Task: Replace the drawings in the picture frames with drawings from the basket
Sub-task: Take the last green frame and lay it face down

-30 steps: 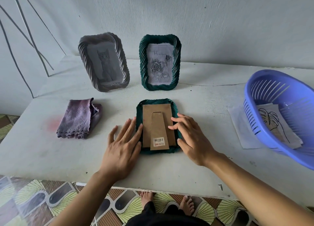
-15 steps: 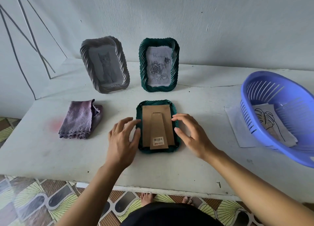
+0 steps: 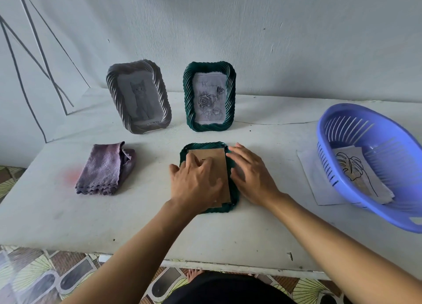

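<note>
A dark green picture frame (image 3: 205,144) lies face down near the table's front, its brown cardboard back (image 3: 218,158) up. My left hand (image 3: 196,185) lies on that cardboard with bent fingers that grip it and hide the stand. My right hand (image 3: 250,175) rests with straight fingers along the frame's right rim. Behind stand a grey frame (image 3: 113,91) with a cat drawing and a green frame (image 3: 188,98) with a rose drawing. A blue basket (image 3: 324,132) at the right holds a leaf drawing (image 3: 352,166).
A folded purple cloth (image 3: 102,169) lies left of the face-down frame. A white sheet (image 3: 310,169) sticks out from under the basket. The white table (image 3: 68,212) stands against a wall, and its front edge is close to me.
My left hand has moved from the frame's left side onto the cardboard back and curled its fingers. My right hand has stayed at the right rim.
</note>
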`<state>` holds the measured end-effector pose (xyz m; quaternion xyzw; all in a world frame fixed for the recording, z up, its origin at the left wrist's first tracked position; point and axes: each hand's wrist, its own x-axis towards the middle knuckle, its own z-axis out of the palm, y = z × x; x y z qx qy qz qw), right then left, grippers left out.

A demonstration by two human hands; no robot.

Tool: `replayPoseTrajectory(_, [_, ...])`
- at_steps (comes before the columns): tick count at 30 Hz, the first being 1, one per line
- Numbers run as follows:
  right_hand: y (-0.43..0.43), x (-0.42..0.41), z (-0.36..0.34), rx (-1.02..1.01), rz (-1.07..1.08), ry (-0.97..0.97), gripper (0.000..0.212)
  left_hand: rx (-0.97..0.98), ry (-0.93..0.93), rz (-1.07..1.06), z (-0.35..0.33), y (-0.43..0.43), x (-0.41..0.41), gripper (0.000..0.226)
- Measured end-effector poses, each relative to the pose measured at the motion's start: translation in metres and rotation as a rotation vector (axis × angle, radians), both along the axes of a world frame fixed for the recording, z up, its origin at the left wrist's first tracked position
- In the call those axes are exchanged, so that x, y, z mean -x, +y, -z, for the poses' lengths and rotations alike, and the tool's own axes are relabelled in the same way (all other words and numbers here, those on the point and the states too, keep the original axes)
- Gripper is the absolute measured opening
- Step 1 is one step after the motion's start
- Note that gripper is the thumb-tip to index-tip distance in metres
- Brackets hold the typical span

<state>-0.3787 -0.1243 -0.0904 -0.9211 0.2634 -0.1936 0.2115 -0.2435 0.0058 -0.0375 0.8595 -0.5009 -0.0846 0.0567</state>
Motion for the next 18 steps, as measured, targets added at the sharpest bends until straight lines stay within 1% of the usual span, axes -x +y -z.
replayPoseTrajectory(3, [-0.001, 0.001, 0.001, -0.016, -0.001, 0.027, 0.043, -0.004, 0.081, -0.011, -0.01, -0.003, 0.0, 0.045])
replayPoseTrajectory(5, [-0.002, 0.001, 0.002, -0.042, 0.007, 0.032, 0.043, 0.023, 0.187, -0.051, -0.018, -0.004, -0.002, 0.047])
replayPoseTrajectory(6, [-0.002, 0.002, 0.002, -0.048, 0.011, 0.036, 0.043, 0.044, 0.248, -0.069, -0.022, -0.003, -0.004, 0.044])
replayPoseTrajectory(9, [-0.002, 0.002, 0.0, -0.045, 0.018, 0.042, 0.044, 0.12, 0.352, -0.047, -0.021, -0.001, -0.007, 0.016])
replayPoseTrajectory(10, [-0.002, 0.002, 0.0, -0.041, 0.016, 0.041, 0.044, 0.136, 0.362, -0.033, -0.019, 0.0, -0.007, 0.013])
replayPoseTrajectory(14, [-0.002, 0.003, 0.001, -0.039, 0.0, 0.051, 0.046, 0.228, 0.365, -0.029, -0.018, 0.006, -0.006, 0.025])
replayPoseTrajectory(17, [-0.001, 0.004, 0.002, -0.038, 0.007, 0.051, 0.049, 0.276, 0.384, -0.053, -0.025, 0.009, -0.005, 0.041])
replayPoseTrajectory(18, [-0.001, 0.003, 0.002, -0.032, 0.008, 0.043, 0.048, 0.285, 0.392, -0.062, -0.027, 0.01, -0.006, 0.041])
